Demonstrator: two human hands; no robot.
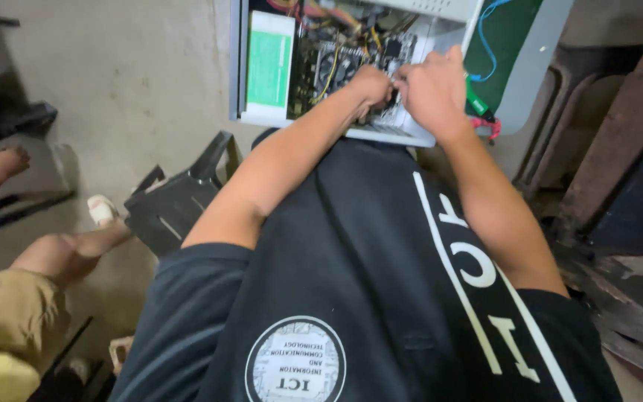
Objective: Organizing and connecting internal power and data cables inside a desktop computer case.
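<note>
An open grey computer case [411, 138] rests on my lap, its side panel off. Inside I see a motherboard with a fan [334, 65], coloured wires [321, 13] and a power supply with a green label [269, 59]. My left hand [372, 82] reaches into the case over the board, fingers curled; what they pinch is hidden. My right hand [432, 85] is pressed close beside it, fingers bent down onto the same spot of the board. The two hands touch each other.
A dark plastic chair [176, 201] stands to my left. Another person's knee and sandalled foot [76, 246] and a hand [5, 162] show at the left edge. Wooden chairs [619, 186] crowd the right. A green-handled tool [478, 100] lies by a green board with a blue cable [507, 37].
</note>
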